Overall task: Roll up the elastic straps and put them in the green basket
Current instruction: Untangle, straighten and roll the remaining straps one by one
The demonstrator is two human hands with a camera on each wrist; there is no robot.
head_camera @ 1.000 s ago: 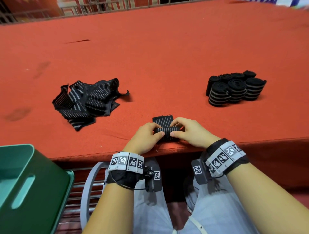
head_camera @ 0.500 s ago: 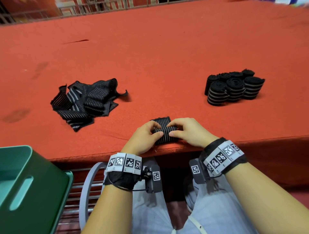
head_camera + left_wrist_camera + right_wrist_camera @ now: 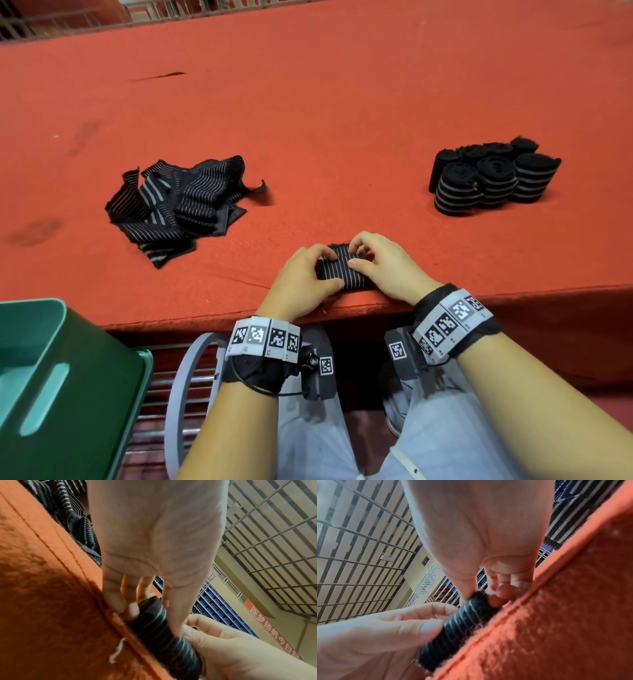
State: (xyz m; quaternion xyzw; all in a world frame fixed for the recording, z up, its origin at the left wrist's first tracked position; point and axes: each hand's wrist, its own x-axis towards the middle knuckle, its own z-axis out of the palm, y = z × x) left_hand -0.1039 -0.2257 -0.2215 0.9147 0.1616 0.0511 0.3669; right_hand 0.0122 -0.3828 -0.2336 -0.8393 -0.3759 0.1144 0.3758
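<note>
Up top, the head view shows a red table (image 3: 342, 120) with both hands at its near edge. The left hand (image 3: 301, 284) and the right hand (image 3: 387, 267) curl their fingers around one rolled strap (image 3: 337, 270), black with thin pale stripes. It lies on the cloth just by the edge. A messy pile of loose straps (image 3: 178, 202) sits far to the left. A bunch of finished rolls (image 3: 489, 174) stands far to the right, all touching each other. The green basket (image 3: 61, 394) is down low on the left, below the table edge.

Next, the left wrist view shows the left hand (image 3: 154, 547) from below. Its thumb and fingers (image 3: 113, 599) pinch one end of the rolled strap (image 3: 163, 628). The right hand (image 3: 223, 649) holds the other end.

Last, the right wrist view shows the right hand (image 3: 479, 534) pinching its end of the rolled strap (image 3: 458, 626) against the red cloth. The left hand (image 3: 376, 635) presses its thumb on the roll.
</note>
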